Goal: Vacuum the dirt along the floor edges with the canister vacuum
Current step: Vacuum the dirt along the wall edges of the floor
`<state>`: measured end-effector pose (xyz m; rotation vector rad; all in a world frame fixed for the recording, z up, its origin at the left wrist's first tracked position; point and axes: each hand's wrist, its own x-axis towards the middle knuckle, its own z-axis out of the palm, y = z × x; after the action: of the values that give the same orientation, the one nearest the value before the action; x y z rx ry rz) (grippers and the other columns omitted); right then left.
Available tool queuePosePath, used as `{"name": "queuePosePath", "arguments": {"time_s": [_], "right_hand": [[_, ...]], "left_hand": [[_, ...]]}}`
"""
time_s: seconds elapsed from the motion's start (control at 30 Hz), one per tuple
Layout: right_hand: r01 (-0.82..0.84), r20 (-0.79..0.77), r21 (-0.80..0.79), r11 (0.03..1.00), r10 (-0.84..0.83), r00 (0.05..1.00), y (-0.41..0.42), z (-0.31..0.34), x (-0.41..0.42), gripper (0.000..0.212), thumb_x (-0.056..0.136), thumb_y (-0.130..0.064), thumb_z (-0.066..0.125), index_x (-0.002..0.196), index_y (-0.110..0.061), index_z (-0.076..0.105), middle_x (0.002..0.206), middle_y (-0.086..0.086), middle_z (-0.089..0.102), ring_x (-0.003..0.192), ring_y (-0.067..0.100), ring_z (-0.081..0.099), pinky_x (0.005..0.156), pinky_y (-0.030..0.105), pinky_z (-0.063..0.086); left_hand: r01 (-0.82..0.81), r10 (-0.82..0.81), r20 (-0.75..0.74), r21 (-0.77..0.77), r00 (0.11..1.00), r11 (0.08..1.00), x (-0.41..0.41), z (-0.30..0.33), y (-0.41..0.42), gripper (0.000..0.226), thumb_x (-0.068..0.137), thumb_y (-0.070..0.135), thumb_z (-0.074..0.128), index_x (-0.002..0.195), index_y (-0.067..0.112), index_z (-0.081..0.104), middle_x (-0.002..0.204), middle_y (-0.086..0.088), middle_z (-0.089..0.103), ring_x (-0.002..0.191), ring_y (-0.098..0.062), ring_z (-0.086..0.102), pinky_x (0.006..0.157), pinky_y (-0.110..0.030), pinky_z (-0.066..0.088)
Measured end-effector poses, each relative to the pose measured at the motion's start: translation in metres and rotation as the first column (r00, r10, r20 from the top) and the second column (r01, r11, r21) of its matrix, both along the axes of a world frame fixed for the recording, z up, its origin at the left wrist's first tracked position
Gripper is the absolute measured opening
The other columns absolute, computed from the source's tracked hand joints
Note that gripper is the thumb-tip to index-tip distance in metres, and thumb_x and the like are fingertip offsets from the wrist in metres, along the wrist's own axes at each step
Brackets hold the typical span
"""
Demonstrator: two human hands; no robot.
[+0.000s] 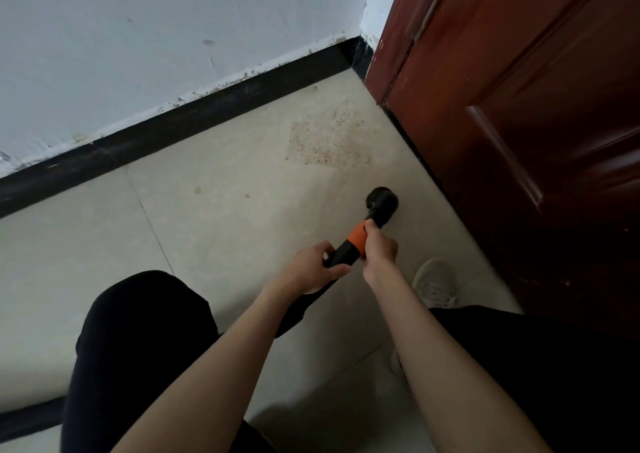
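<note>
Head view, person crouched, both forearms bare and stretched forward over the knees

Left hand [311,269]: fingers and thumb curled round the black wand [341,256], palm turned inward, gripping the lower stretch of the tube. Right hand [381,250]: wrapped over the wand just ahead of the left, fingers closed on the orange collar [356,237], knuckles up. Hands nearly touching, one behind the other along the tube

Count: two hands, one wand, one round nozzle [382,201], one shoe [434,284] plainly seen, one door [519,106]

Nozzle sits at the far end of the wand, beyond the right hand, black, mouth facing down toward the floor [225,182]; whether it touches the tile cannot be told. It lies near the foot of the door, on the right side. Wand slants from lower left to upper right

Dirt [325,140]: patch of reddish-brown specks on the tile, ahead of the nozzle and apart from it, near the corner where the black skirting [207,109] meets the door frame. Skirting runs under a white wall [138,36] with chipped paint along its lower edge. Legs in black trousers [138,348]
</note>
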<state>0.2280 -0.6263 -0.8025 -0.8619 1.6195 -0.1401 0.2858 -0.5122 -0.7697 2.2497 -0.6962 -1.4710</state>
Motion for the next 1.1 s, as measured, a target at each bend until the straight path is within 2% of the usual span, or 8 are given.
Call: {"name": "queuePosePath", "arguments": {"time_s": [0.23,0.3,0.47,0.7,0.77,0.83,0.97,1.1], "right_hand": [[-0.079,0.040,-0.025,0.997,0.080,0.996,-0.011,-0.002,0.027,0.049,0.094,-0.028,0.061,0.128,0.005,0.049,0.123,0.018,0.059,0.112,0.033,0.059,0.097,0.043,0.049],[-0.140,0.070,-0.015,0.990,0.141,0.988,-0.003,-0.003,0.040,0.047,0.094,-0.027,0.061,0.127,0.004,0.049,0.119,0.017,0.059,0.111,0.033,0.059,0.098,0.044,0.049],[-0.256,0.156,-0.005,0.967,0.254,0.955,0.020,-0.006,0.078,0.022,0.093,-0.023,0.062,0.092,-0.006,0.049,0.100,0.011,0.054,0.094,0.026,0.057,0.093,0.043,0.050],[-0.435,0.121,-0.076,0.897,0.442,0.889,0.034,-0.013,0.119,0.034,0.094,-0.031,0.058,0.108,-0.001,0.058,0.099,0.011,0.059,0.091,0.026,0.059,0.080,0.037,0.051],[-0.454,0.110,-0.079,0.888,0.460,0.881,0.033,-0.015,0.123,0.042,0.093,-0.033,0.059,0.114,0.004,0.059,0.102,0.015,0.062,0.097,0.030,0.063,0.086,0.040,0.053],[-0.456,0.127,-0.064,0.888,0.461,0.878,0.031,-0.017,0.120,0.036,0.093,-0.032,0.059,0.107,0.001,0.061,0.099,0.013,0.061,0.094,0.029,0.063,0.083,0.040,0.054],[-0.393,0.141,-0.049,0.918,0.396,0.907,0.024,-0.020,0.094,0.023,0.093,-0.026,0.058,0.075,-0.012,0.056,0.081,0.006,0.057,0.074,0.020,0.054,0.063,0.031,0.042],[-0.371,0.099,-0.082,0.925,0.377,0.921,0.018,-0.022,0.077,0.024,0.093,-0.026,0.057,0.072,-0.016,0.055,0.082,0.004,0.057,0.081,0.023,0.055,0.064,0.031,0.042]], "left_hand": [[-0.065,0.066,0.060,-0.014,0.996,0.998,0.022,-0.002,-0.003,0.042,0.091,0.043,0.057,0.122,0.017,0.050,0.108,-0.009,0.063,0.081,-0.018,0.057,0.070,-0.027,0.044],[-0.103,0.104,0.093,-0.015,0.990,0.995,0.030,-0.004,0.008,0.041,0.090,0.044,0.057,0.121,0.017,0.051,0.107,-0.009,0.064,0.080,-0.018,0.058,0.069,-0.027,0.044],[-0.223,0.221,0.183,-0.007,0.958,0.975,0.045,-0.006,0.036,0.041,0.092,0.043,0.055,0.122,0.015,0.052,0.112,-0.010,0.064,0.092,-0.024,0.060,0.074,-0.028,0.045],[-0.311,0.301,0.227,0.012,0.926,0.950,0.069,-0.006,0.045,0.043,0.095,0.041,0.050,0.129,0.014,0.049,0.119,-0.011,0.061,0.104,-0.028,0.057,0.077,-0.027,0.039],[-0.297,0.284,0.229,0.023,0.931,0.955,0.072,-0.006,0.044,0.043,0.096,0.041,0.049,0.130,0.014,0.049,0.121,-0.012,0.060,0.107,-0.028,0.056,0.078,-0.026,0.037],[-0.280,0.268,0.223,0.024,0.937,0.960,0.069,-0.006,0.041,0.043,0.096,0.040,0.048,0.130,0.014,0.048,0.121,-0.012,0.060,0.106,-0.028,0.056,0.077,-0.026,0.038],[-0.228,0.224,0.202,0.001,0.954,0.974,0.048,-0.010,0.035,0.043,0.096,0.040,0.048,0.130,0.013,0.045,0.118,-0.013,0.062,0.100,-0.028,0.059,0.077,-0.029,0.043],[-0.219,0.219,0.167,-0.019,0.961,0.976,0.031,-0.014,0.027,0.042,0.096,0.039,0.049,0.128,0.013,0.045,0.116,-0.013,0.063,0.099,-0.028,0.060,0.077,-0.028,0.044]]}}
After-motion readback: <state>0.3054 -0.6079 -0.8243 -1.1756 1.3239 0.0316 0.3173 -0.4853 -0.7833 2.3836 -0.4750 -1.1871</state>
